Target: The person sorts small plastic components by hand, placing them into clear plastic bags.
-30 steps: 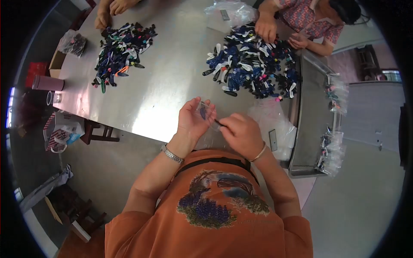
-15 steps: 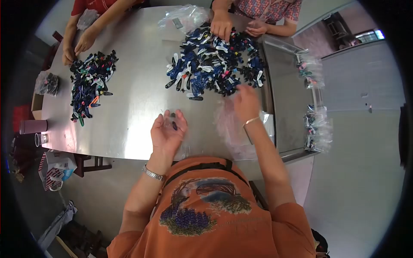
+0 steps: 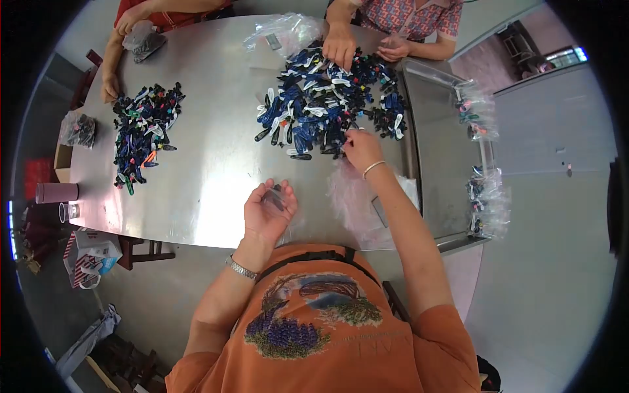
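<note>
Above metal tabletop [image 3: 219, 144], half-curled left hand [image 3: 268, 216] holds clear bag [image 3: 274, 201]; right hand [image 3: 363, 151], grip unclear, touches clips [image 3: 316, 112].

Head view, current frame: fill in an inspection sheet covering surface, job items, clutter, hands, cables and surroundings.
Surface: metal table, bare and shiny across the middle.
Job's things: large clip pile; smaller clip pile to its left; clear bag, contents unclear.
Clutter: loose plastic bags at the near edge; pink cup at the left edge.
Hands: left hand palm up, cupping the clear bag; right hand at the large pile's near edge, grip unclear.
Cables: nothing seen on the table.
Surroundings: co-worker in red and co-worker in patterned shirt opposite; metal tray at right.
</note>
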Available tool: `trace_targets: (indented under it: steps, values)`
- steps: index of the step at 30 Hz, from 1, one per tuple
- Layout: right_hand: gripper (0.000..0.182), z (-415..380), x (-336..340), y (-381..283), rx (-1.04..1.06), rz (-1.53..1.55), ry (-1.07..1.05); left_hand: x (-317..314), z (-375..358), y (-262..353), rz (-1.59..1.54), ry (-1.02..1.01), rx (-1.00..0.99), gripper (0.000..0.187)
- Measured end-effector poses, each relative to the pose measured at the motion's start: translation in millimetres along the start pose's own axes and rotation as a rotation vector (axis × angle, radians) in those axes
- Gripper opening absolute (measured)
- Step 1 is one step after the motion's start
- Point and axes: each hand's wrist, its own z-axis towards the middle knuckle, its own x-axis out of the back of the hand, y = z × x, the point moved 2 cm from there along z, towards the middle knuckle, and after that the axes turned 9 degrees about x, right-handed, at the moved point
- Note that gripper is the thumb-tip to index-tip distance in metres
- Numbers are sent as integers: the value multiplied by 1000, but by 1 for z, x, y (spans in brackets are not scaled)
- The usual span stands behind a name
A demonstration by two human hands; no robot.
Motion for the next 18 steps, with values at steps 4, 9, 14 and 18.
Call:
trace_targets:
  steps: [4, 9, 14, 18]
  values:
    - [24, -7, -4, -17, 53, 107, 110, 2, 2, 0, -3, -14, -7, 14]
    - [25, -35, 6, -30, -57, 816, 162, 3, 14, 2, -71, -43, 4, 15]
    - [23, -78, 44, -87, 57, 857, 38, -14, 27, -3, -95, -38, -34, 14]
    - [27, -94, 56, -125, 310, 471, 9, -15, 33, -8, -27, -70, -13, 11]
